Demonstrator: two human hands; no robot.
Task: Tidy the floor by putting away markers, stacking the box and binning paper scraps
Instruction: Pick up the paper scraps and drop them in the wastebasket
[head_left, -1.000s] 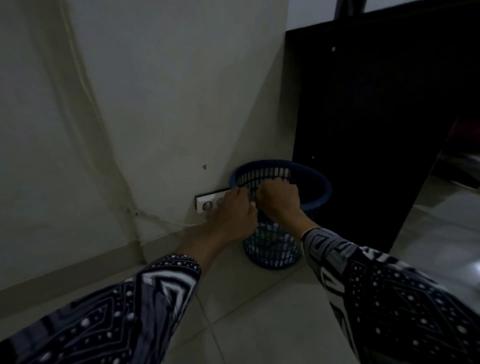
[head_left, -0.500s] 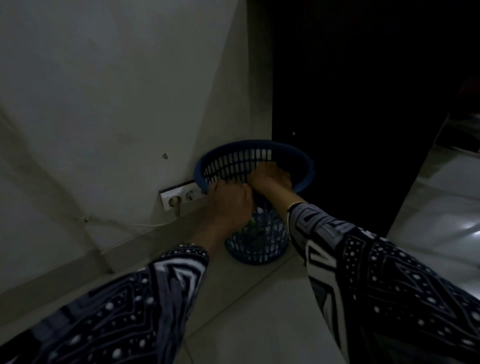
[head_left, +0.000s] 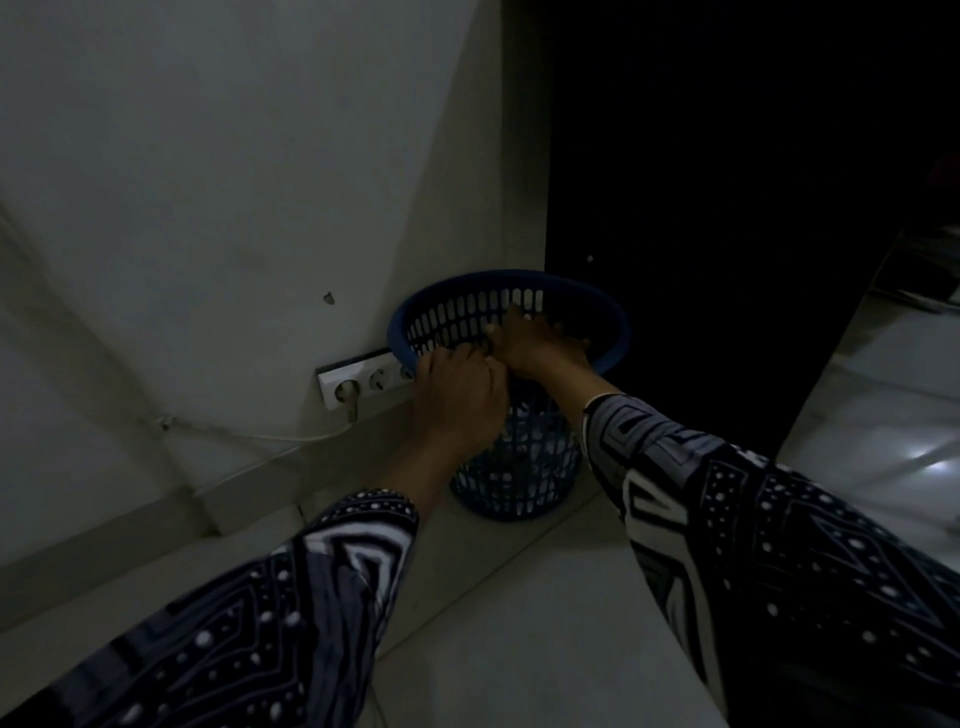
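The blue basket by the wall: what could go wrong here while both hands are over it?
1. The blue basket has slotted walls, so small scraps might slip out onto the floor.
2. The left hand is at the near rim, not over the middle; whatever it drops might fall outside.
3. The power strip and its cable lie beside the basket; a hand could snag them.

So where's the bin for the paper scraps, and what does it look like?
Find the corner where the pale wall meets the tall black cabinet. The bin stands on the floor there, right of the white socket strip. It is the only round blue basket, with slotted sides.
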